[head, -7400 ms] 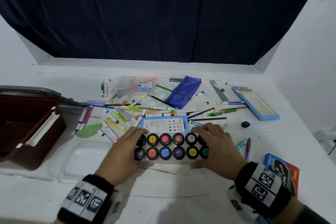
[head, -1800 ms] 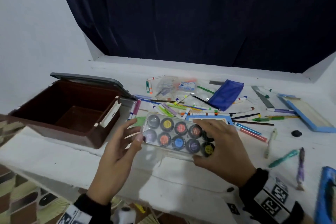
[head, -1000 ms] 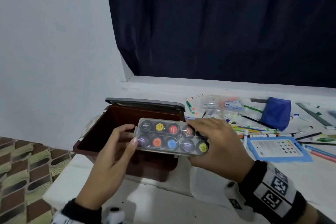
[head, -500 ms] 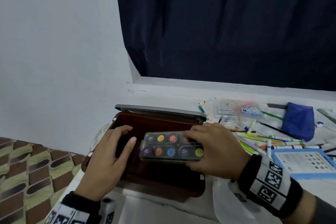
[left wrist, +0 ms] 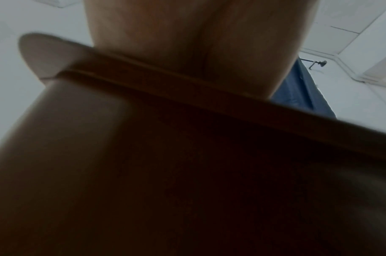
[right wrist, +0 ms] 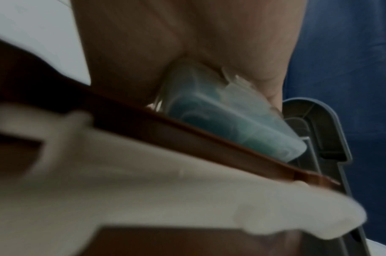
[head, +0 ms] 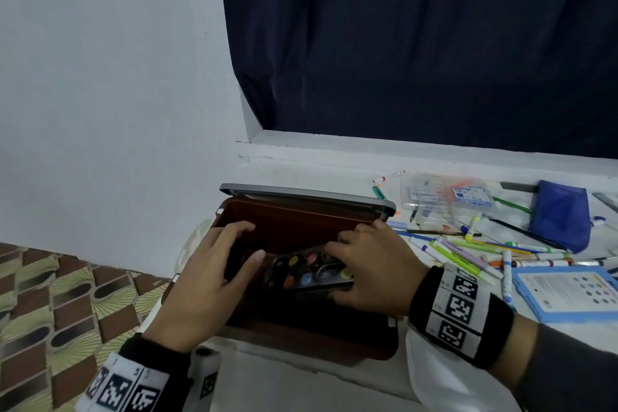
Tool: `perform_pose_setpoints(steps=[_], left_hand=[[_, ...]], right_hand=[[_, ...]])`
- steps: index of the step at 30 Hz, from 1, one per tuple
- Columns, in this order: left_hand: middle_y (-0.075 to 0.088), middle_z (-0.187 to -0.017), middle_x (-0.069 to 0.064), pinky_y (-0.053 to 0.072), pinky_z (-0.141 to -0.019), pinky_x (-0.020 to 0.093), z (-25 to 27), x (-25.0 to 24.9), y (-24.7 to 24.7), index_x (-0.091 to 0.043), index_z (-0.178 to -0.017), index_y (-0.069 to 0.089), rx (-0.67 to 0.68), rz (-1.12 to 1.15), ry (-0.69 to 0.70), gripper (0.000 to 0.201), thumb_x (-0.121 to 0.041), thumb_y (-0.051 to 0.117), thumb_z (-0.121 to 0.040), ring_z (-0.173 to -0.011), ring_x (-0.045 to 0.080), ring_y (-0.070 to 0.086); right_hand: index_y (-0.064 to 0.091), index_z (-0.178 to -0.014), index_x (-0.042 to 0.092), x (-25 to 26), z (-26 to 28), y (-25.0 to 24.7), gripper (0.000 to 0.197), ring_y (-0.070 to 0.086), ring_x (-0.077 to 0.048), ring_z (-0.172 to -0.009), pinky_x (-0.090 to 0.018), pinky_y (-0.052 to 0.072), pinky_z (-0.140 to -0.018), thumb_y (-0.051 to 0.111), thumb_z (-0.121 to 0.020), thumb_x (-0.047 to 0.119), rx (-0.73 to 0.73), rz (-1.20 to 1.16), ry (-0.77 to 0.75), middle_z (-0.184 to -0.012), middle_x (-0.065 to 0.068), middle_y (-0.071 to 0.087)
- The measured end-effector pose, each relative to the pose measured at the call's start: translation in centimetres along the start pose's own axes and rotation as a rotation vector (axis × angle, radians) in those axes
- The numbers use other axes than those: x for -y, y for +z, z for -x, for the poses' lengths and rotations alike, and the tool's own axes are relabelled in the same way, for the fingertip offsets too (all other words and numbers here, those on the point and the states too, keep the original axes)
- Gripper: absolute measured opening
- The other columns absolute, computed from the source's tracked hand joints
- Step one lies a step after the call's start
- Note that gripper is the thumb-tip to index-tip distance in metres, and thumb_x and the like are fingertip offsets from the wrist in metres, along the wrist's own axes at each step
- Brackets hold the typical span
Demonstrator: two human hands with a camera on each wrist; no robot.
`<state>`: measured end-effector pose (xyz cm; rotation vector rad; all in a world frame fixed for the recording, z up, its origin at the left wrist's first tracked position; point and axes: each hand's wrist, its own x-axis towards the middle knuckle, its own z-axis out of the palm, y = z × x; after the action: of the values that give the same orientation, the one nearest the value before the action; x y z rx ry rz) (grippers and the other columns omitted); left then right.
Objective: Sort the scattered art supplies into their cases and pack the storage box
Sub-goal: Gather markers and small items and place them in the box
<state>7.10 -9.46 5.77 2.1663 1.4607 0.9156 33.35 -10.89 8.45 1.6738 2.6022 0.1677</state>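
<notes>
left hand (head: 214, 281): hovering over the near-left part of the storage box (head: 301, 338), fingers loosely spread, holding nothing. It was on the left end of the paint set half a second ago, so it has let go.
right hand (head: 374, 271): the only grip now. Fingers curl over the top at the right end of the paint set (head: 307, 273), thumb underneath. The right wrist view shows the clear case (right wrist: 220, 117) wedged against the palm, just above the box rim (right wrist: 187, 136).
what changed: the paint set has gone from level above the box to inside it, left end dipped lower. It's nearly packed, I'd say, just not set flat yet.
box lid (head: 307, 194): open, standing behind the hands.
still out: loose markers (head: 468, 254), a blue pouch (head: 558, 214) and a clear marker case (head: 444, 197) on the table (head: 301, 388) to the right, so plenty of sorting is left.
</notes>
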Motion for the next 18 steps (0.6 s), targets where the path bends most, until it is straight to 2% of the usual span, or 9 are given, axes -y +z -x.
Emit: perform_pose_setpoints(steps=[1,5,6,9,12,15,18], left_hand=[[0.049,-0.121,-0.019,0.04,-0.085,0.008,-0.2,0.2,-0.2,-0.04,-0.132,0.049,0.004,-0.023,0.005,0.041,-0.052,0.052,-0.092,-0.114,-0.008,0.046],[0.049,-0.123,-0.015,0.047,-0.095,0.027,-0.3,1.4,-0.5,-0.034,-0.132,0.05,0.029,-0.101,0.049,0.044,-0.05,0.051,-0.092,-0.117,0.006,0.047],[0.05,-0.124,-0.014,0.047,-0.097,0.028,-0.1,1.6,-0.4,-0.032,-0.132,0.051,0.032,-0.109,0.062,0.044,-0.051,0.05,-0.092,-0.12,0.006,0.047],[0.051,-0.133,-0.012,0.041,-0.101,0.026,0.6,2.0,-0.3,-0.032,-0.13,0.052,0.022,-0.101,0.05,0.045,-0.053,0.047,-0.091,-0.134,0.005,0.04],[0.048,-0.138,-0.014,0.041,-0.104,0.031,1.2,2.1,-0.4,-0.034,-0.13,0.052,0.011,-0.101,0.044,0.04,-0.05,0.051,-0.093,-0.14,0.005,0.034],[0.041,-0.134,-0.026,0.04,-0.105,0.03,1.3,2.2,-0.6,-0.038,-0.129,0.05,0.018,-0.041,0.063,0.036,-0.049,0.053,-0.095,-0.142,-0.001,0.028],[0.045,-0.143,-0.018,0.041,-0.109,0.034,1.1,2.5,-0.8,-0.039,-0.13,0.048,0.028,-0.031,0.046,0.037,-0.051,0.051,-0.095,-0.146,0.002,0.027]], right_hand=[[0.057,-0.116,0.03,0.0,-0.3,0.1,0.06,0.059,-0.023,-0.095,-0.038,0.036,-0.08,0.048,-0.073,0.071,0.011,0.003,0.003,-0.1,0.002,0.064],[0.049,-0.129,0.03,-0.2,-1.2,0.5,0.066,0.056,-0.025,-0.105,-0.041,0.037,-0.087,0.049,-0.076,0.071,0.039,0.017,0.018,-0.114,-0.001,0.061],[0.049,-0.129,0.03,-0.1,-1.4,0.6,0.067,0.057,-0.025,-0.106,-0.041,0.038,-0.088,0.049,-0.076,0.071,0.039,0.022,0.021,-0.115,-0.002,0.06],[0.052,-0.126,0.029,0.2,-1.9,0.9,0.068,0.058,-0.027,-0.103,-0.042,0.04,-0.085,0.05,-0.071,0.07,0.038,0.035,0.039,-0.112,-0.003,0.061],[0.045,-0.133,0.027,0.8,-2.4,1.6,0.075,0.053,-0.027,-0.108,-0.042,0.041,-0.086,0.055,-0.07,0.065,0.105,0.02,0.03,-0.12,-0.004,0.055],[0.038,-0.139,0.028,1.1,-2.6,2.5,0.072,0.049,-0.027,-0.114,-0.04,0.041,-0.088,0.061,-0.077,0.057,0.206,0.018,0.001,-0.127,-0.005,0.049],[0.041,-0.14,0.027,0.7,-3.1,2.8,0.061,0.049,-0.027,-0.117,-0.037,0.043,-0.088,0.06,-0.086,0.049,0.247,-0.01,-0.001,-0.127,-0.007,0.049]])
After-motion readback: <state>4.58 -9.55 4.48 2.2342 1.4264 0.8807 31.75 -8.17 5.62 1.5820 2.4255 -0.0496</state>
